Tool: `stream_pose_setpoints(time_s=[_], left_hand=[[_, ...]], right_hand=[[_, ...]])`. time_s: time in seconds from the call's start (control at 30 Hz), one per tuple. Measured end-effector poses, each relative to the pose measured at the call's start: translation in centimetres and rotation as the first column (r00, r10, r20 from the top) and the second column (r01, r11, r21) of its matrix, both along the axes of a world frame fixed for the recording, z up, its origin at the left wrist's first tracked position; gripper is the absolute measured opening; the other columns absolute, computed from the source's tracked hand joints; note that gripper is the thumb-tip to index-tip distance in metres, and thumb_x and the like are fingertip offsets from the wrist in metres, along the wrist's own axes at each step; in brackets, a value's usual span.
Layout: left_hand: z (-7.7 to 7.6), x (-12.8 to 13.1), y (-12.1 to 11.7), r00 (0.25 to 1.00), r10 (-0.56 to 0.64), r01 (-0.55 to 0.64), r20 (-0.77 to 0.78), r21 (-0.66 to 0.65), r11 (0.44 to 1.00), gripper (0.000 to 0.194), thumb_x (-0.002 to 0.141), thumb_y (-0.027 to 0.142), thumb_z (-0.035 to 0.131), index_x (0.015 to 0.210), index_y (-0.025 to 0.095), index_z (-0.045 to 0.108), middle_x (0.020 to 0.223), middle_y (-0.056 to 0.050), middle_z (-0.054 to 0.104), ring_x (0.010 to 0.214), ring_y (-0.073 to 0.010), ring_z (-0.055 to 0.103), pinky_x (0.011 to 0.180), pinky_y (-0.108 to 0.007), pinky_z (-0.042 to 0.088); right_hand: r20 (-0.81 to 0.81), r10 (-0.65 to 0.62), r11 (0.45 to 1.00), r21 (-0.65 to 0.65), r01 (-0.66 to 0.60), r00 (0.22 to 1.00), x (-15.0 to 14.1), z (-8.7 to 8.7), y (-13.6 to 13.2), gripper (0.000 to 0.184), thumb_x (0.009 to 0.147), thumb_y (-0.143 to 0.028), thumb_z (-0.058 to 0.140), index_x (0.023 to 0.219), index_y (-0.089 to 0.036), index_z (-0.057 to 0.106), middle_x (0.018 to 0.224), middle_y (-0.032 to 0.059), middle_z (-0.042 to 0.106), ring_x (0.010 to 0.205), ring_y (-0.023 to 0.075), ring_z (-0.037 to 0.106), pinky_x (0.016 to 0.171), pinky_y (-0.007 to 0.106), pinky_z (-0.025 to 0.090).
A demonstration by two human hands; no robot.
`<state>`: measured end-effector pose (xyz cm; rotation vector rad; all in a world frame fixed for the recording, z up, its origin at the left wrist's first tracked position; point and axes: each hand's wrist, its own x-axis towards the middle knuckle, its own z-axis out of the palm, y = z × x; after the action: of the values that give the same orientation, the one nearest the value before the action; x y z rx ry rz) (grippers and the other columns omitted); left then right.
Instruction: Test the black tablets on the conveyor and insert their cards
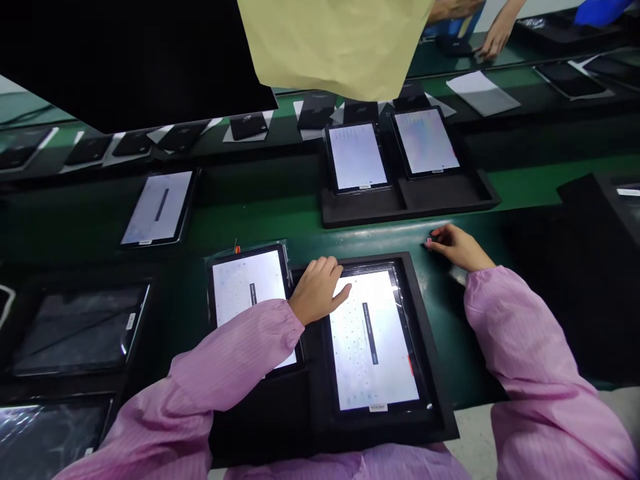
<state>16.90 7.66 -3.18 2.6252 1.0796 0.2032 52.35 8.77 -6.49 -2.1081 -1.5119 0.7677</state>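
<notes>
A lit tablet (373, 347) lies in the right compartment of a black tray (434, 373) in front of me. My left hand (319, 288) rests at its upper left corner, thumb apart from the bent fingers, with nothing visible in it. Left of that hand, a second lit tablet (245, 280) lies at the tray's left side, partly covered by my pink sleeve. Over the green bench, right of the tray, my right hand (457, 248) pinches a small pink piece (429, 244) between thumb and fingertips. The piece is too small to name exactly.
Another black tray (370, 212) with two lit tablets stands ahead. One lit tablet (159, 207) lies to the left; dark tablets (80, 330) lie nearer. A yellow sheet (335, 47) and a black panel (125, 60) hang above. A co-worker's hand (497, 37) is at the far right.
</notes>
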Motion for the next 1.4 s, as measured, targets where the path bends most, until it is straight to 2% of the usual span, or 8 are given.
stream_pose_setpoints(time_s=[0.17, 0.27, 0.37, 0.47, 0.67, 0.83, 1.17, 1.4], left_hand=[[0.3, 0.8, 0.0, 0.995, 0.088, -0.085, 0.047, -0.065, 0.994, 0.024, 0.09, 0.033, 0.044, 0.084, 0.014, 0.058, 0.094, -0.013, 0.057, 0.089, -0.0273, 0.05, 0.081, -0.045, 0.041], [2.1, 1.1, 0.4, 0.993, 0.079, -0.066, 0.085, -0.144, 0.987, 0.018, 0.089, 0.024, 0.042, 0.076, 0.017, 0.052, 0.091, -0.008, 0.057, 0.085, -0.0213, 0.052, 0.079, -0.039, 0.044], [5.6, 1.2, 0.6, 0.987, 0.021, 0.035, 0.159, -0.34, 0.94, 0.023, 0.093, 0.023, 0.035, 0.076, 0.019, 0.049, 0.073, 0.001, 0.055, 0.063, -0.0115, 0.049, 0.061, -0.026, 0.042], [9.3, 1.4, 0.4, 0.959, -0.047, 0.201, 0.281, -0.553, 0.808, 0.014, 0.093, 0.02, 0.036, 0.09, 0.02, 0.05, 0.054, 0.009, 0.042, 0.047, -0.0091, 0.036, 0.048, -0.023, 0.03], [12.8, 2.0, -0.9, 0.887, -0.262, 0.437, 0.381, -0.503, 0.746, 0.022, 0.085, 0.012, 0.038, 0.095, 0.019, 0.057, 0.048, 0.01, 0.036, 0.041, -0.0076, 0.032, 0.047, -0.023, 0.029], [13.1, 2.2, -1.6, 0.878, -0.31, 0.453, 0.366, -0.424, 0.784, 0.026, 0.081, 0.012, 0.039, 0.094, 0.018, 0.06, 0.049, 0.008, 0.041, 0.041, -0.0077, 0.036, 0.046, -0.022, 0.03], [13.0, 3.2, -1.6, 0.872, -0.283, 0.461, 0.401, -0.474, 0.75, 0.011, 0.074, 0.01, 0.045, 0.079, 0.021, 0.046, 0.047, 0.01, 0.03, 0.042, -0.0065, 0.025, 0.046, -0.022, 0.025], [12.0, 3.0, -1.2, 0.864, 0.035, 0.33, 0.501, -0.618, 0.714, 0.019, 0.077, 0.015, 0.046, 0.066, 0.02, 0.032, 0.054, 0.008, 0.033, 0.049, -0.0054, 0.029, 0.046, -0.019, 0.023]], right_hand=[[-0.039, 0.043, 0.999, -0.031, -0.044, 0.998, 0.3, 0.1, 0.0, 0.037, 0.064, -0.055, 0.072, 0.068, -0.02, 0.06, 0.07, 0.0042, 0.062, 0.066, 0.0172, 0.054, 0.067, 0.034, 0.042], [-0.114, 0.089, 0.994, -0.052, -0.096, 0.99, 0.0, 1.9, -0.5, 0.043, 0.065, -0.062, 0.07, 0.068, -0.02, 0.06, 0.068, 0.0033, 0.063, 0.063, 0.0155, 0.054, 0.063, 0.032, 0.043], [-0.272, 0.126, 0.992, 0.05, -0.117, 0.954, -1.3, 6.1, -2.3, 0.042, 0.072, -0.06, 0.069, 0.074, -0.02, 0.06, 0.072, 0.0033, 0.065, 0.063, 0.0136, 0.057, 0.063, 0.029, 0.047], [-0.379, 0.154, 0.962, 0.267, -0.051, 0.912, -4.0, 11.4, -5.2, 0.026, 0.079, -0.044, 0.072, 0.079, -0.02, 0.062, 0.073, 0.0024, 0.067, 0.065, 0.0128, 0.062, 0.066, 0.027, 0.052], [-0.015, 0.396, 0.814, 0.468, -0.344, 0.918, -9.2, 17.7, -10.5, 0.004, 0.086, -0.027, 0.067, 0.085, -0.023, 0.066, 0.075, -0.002, 0.071, 0.06, 0.0109, 0.066, 0.058, 0.021, 0.055], [0.186, 0.515, 0.721, 0.434, -0.54, 0.837, -10.1, 18.4, -11.7, 0.003, 0.091, -0.022, 0.058, 0.089, -0.022, 0.061, 0.076, -0.0033, 0.071, 0.061, 0.0086, 0.066, 0.059, 0.018, 0.054], [0.131, 0.58, 0.729, 0.357, -0.584, 0.804, -10.5, 19.1, -11.1, 0.004, 0.092, -0.022, 0.054, 0.09, -0.023, 0.057, 0.075, -0.0019, 0.069, 0.062, 0.0107, 0.067, 0.052, 0.019, 0.048], [0.02, 0.665, 0.705, 0.313, -0.637, 0.746, -11.9, 18.8, -9.5, 0.006, 0.09, -0.02, 0.055, 0.085, -0.021, 0.053, 0.071, -0.0034, 0.066, 0.062, 0.0081, 0.065, 0.055, 0.016, 0.048]])
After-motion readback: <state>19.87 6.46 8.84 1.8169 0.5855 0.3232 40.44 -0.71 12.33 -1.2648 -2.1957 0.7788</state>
